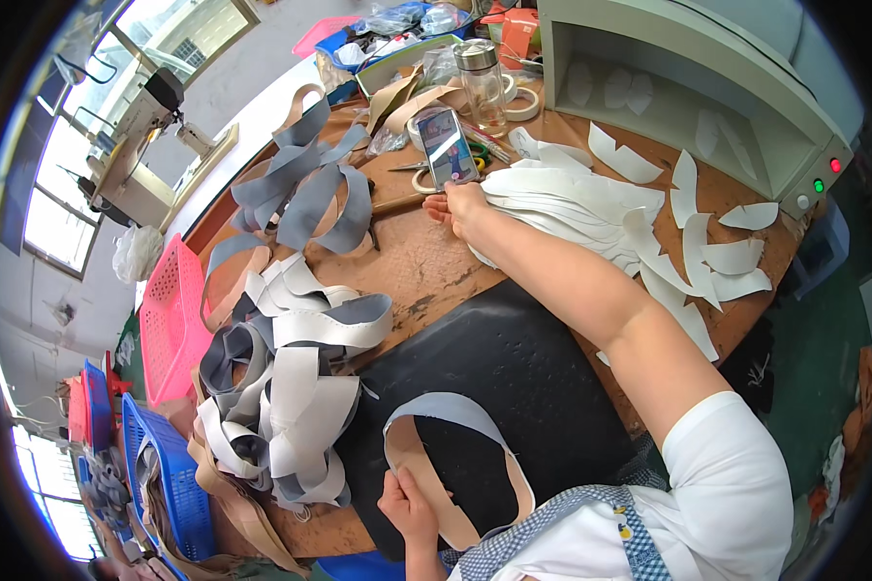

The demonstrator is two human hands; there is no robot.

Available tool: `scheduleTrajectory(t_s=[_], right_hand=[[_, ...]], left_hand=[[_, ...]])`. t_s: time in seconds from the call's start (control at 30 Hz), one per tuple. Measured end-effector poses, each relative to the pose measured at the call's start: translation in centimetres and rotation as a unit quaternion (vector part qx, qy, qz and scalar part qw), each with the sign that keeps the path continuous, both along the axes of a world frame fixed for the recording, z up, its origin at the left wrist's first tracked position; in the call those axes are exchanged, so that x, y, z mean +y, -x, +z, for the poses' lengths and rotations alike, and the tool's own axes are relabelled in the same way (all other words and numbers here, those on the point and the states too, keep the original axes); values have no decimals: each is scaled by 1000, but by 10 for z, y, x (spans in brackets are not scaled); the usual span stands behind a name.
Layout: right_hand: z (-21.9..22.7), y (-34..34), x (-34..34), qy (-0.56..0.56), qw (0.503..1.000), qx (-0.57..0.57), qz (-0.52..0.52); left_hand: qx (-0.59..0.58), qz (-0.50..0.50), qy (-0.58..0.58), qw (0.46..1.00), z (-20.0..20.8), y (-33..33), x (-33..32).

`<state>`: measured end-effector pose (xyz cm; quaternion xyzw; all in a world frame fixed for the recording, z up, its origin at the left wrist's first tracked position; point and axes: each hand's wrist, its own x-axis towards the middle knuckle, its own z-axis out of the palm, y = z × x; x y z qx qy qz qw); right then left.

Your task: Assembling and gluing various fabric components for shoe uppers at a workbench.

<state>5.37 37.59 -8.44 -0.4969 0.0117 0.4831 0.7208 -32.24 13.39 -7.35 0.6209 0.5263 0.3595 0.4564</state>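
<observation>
My left hand (412, 504), low in the head view, is closed on the near edge of a looped leather-like band (455, 407), grey outside and tan inside. The loop stands over a black mat (552, 387). My right arm reaches far across the table. At its end my right hand (455, 206) is at the lower edge of a smartphone (446, 145) with a lit screen, thumb against it and the other fingers loosely apart. The phone leans upright beside a roll of tape and scissors (409, 168). Whether the fingers touch the phone's back is hidden.
White cut pieces (572, 203) spread right of the phone, before a grey-green machine box (688, 97) with lit buttons. White and grey bands (305, 387) pile up on the left, by a pink basket (174, 324) and a blue basket (170, 474). A glass jar (482, 87) stands behind.
</observation>
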Motion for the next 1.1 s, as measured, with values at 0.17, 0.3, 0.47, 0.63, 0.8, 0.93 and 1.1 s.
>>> scheduleTrajectory(t_s=[0.17, 0.3, 0.47, 0.63, 0.8, 0.93, 1.1], right_hand=[[-1, 0, 2, -1, 1000, -12, -17], [1, 2, 1, 6, 1000, -12, -15], [2, 2, 1, 14, 999, -29, -21], [4, 4, 0, 18, 999, -33, -20], [3, 3, 0, 13, 999, -28, -11], [2, 3, 0, 15, 999, -36, -8], [-1, 1, 1, -2, 1000, -24, 5]], left_hand=[[1, -1, -3, 1000, 1, 0, 1], [5, -3, -7, 1000, 1, 0, 1], [8, -4, -9, 1000, 1, -1, 0], [10, 0, -11, 1000, -1, 0, 0], [11, 4, -17, 1000, 2, -2, 0], [21, 4, -27, 999, 3, -4, 0], [41, 10, -33, 999, -5, 3, -1]])
